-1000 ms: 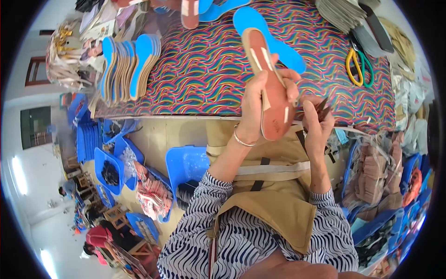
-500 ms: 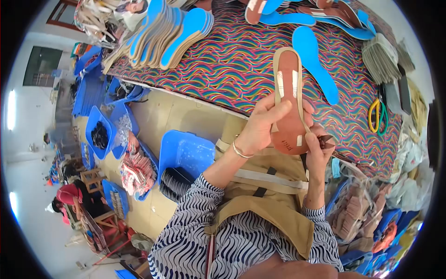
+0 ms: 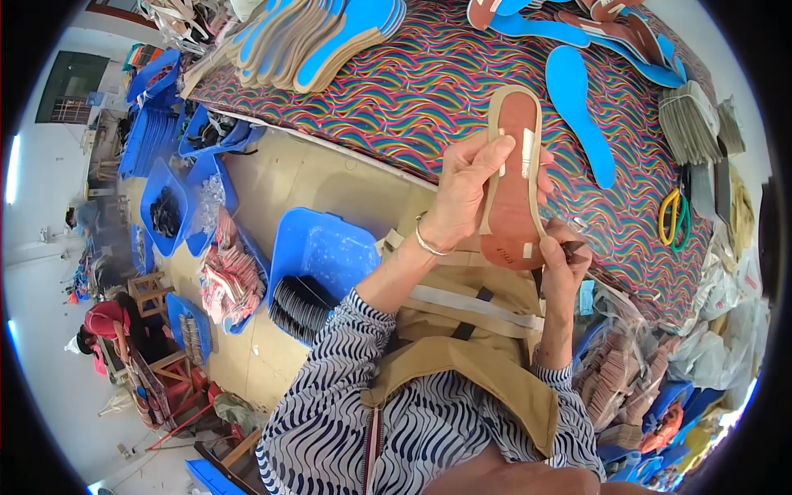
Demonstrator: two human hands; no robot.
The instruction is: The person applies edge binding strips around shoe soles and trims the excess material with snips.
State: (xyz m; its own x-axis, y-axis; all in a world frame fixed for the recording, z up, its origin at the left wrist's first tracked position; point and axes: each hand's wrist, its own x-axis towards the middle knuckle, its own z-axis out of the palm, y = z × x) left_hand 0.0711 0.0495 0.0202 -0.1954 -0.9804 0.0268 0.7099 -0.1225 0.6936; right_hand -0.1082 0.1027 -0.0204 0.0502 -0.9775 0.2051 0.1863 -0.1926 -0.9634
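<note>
My left hand [image 3: 464, 194] is closed around the middle of a reddish-brown insole [image 3: 518, 198], its thumb lying on the face and its fingers behind. The insole is held up over the table, heel end towards me. Tan edging runs round its rim, white patches sit at its waist, and dark marks show near the lower end. At the lower right edge, my right hand [image 3: 563, 264] pinches the tan edging between thumb and fingers. A dark brown flap [image 3: 575, 247] sticks out by those fingers. Beside the insole lies a blue sole piece [image 3: 580, 115] on the patterned cloth.
Stacked blue-topped soles [image 3: 342, 45] stand at the table's far left. Grey pieces [image 3: 690, 124] are bundled at the right, near yellow-and-green-handled scissors [image 3: 675, 219]. Blue bins [image 3: 318, 247] line the floor at left, where another person [image 3: 107, 320] bends over. Bagged pieces [image 3: 619, 371] sit at lower right.
The view has shifted slightly, so the table items sit further right and the floor bins further left. My left thumb has moved higher along the insole; both hands keep hold.
</note>
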